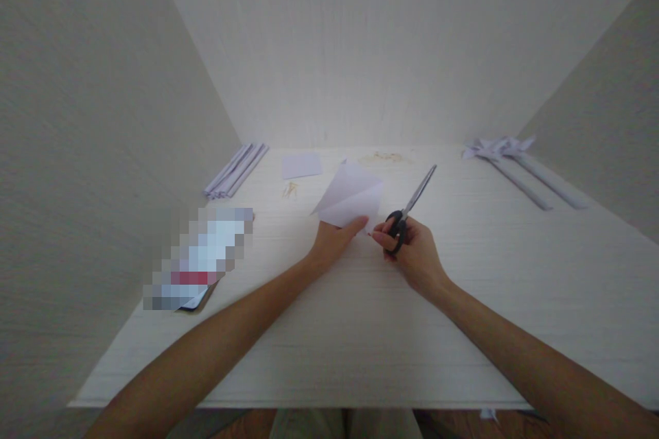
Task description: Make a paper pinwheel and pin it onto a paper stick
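Observation:
My left hand (334, 241) pinches the near edge of a folded white paper sheet (351, 197), which tilts up off the white table (360, 329). My right hand (409, 250) is closed around the black handles of a pair of scissors (414, 202). The blades are closed and point away to the upper right, just right of the paper. Both hands sit close together near the table's middle.
A small white paper square (301, 166) and tiny tan sticks (289, 189) lie behind the hands. Rolled paper strips (237, 170) rest at the back left, paper pinwheels on rolled stems (515, 164) at the back right. A blurred packet (200, 257) lies left. Walls enclose three sides.

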Available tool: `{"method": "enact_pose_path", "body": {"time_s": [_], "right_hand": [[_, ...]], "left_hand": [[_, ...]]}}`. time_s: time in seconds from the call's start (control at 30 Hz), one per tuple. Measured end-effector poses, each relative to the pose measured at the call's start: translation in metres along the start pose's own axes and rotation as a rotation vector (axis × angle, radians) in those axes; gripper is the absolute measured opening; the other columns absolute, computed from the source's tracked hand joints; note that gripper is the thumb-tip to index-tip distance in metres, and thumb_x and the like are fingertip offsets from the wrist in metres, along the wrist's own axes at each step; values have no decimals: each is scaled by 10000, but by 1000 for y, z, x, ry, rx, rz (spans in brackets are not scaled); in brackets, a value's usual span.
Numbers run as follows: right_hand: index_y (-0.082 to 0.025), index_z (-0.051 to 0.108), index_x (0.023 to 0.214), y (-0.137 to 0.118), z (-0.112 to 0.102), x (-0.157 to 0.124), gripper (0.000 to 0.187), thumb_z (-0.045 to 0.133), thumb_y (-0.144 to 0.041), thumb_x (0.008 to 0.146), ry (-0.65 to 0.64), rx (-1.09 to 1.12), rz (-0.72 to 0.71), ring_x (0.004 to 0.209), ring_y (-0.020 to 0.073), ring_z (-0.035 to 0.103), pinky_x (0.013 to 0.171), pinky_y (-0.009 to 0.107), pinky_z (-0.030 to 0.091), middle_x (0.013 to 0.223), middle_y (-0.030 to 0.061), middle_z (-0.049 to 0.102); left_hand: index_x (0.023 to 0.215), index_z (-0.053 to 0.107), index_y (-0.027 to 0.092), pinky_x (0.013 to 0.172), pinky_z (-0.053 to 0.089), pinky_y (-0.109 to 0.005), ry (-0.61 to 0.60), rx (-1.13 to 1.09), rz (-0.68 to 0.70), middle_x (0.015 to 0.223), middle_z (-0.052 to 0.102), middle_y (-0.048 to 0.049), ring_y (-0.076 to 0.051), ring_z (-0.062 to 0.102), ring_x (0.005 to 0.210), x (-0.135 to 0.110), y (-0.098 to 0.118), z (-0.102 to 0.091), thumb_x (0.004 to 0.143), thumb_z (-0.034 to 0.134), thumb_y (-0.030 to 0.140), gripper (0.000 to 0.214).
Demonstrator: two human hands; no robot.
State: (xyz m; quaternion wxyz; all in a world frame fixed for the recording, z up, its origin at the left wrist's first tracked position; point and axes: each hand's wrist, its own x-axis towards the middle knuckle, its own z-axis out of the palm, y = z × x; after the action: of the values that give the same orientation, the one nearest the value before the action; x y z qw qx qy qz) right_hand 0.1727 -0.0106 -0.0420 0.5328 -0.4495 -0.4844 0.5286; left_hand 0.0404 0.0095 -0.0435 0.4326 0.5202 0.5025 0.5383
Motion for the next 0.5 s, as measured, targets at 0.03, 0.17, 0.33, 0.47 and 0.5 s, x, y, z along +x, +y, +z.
{"method": "enact_pose_path", "body": {"time_s": [0.03, 0.17, 0.33, 0.47, 0.5], "right_hand": [[-164, 497, 628, 0, 0, -1, 245, 712, -259, 556, -4, -8, 2, 370, 39, 442, 313, 166, 362, 651, -23, 588], [-163, 503, 620, -2, 0, -3, 244, 720, -243, 539, -53, -22, -6, 384, 34, 428, 325, 168, 374, 705, -6, 610], [-164, 509, 613, -2, 0, -2, 259, 735, -244, 516, -13, -40, -13, 387, 42, 438, 333, 176, 387, 673, -14, 600], [-165, 502, 604, -2, 0, -1, 275, 743, -256, 508, 16, -29, 3, 361, 38, 433, 313, 173, 358, 638, -30, 582], [-164, 501, 604, -1, 0, -1, 279, 744, -258, 506, 17, -23, 3, 358, 37, 432, 308, 170, 354, 634, -32, 575]], "left_hand": [[616, 536, 175, 714, 468, -318, 9, 1, 0, 618, 617, -18, -191, 590, 794, 0, 0, 0, 605, 622, 273, 130], [618, 546, 173, 710, 469, -326, 19, 8, -5, 617, 621, -20, -193, 592, 786, 1, -2, 0, 610, 614, 268, 117], [654, 574, 169, 723, 470, -326, -10, 15, 9, 739, 655, -42, -189, 593, 790, 0, 0, 1, 612, 608, 254, 101], [771, 606, 163, 754, 461, -330, -37, 33, 51, 819, 663, -57, -187, 589, 815, -1, 1, 1, 621, 601, 255, 176], [797, 608, 160, 757, 459, -329, -45, 38, 57, 841, 663, -60, -185, 588, 817, -2, 1, 1, 625, 597, 251, 195]]}}
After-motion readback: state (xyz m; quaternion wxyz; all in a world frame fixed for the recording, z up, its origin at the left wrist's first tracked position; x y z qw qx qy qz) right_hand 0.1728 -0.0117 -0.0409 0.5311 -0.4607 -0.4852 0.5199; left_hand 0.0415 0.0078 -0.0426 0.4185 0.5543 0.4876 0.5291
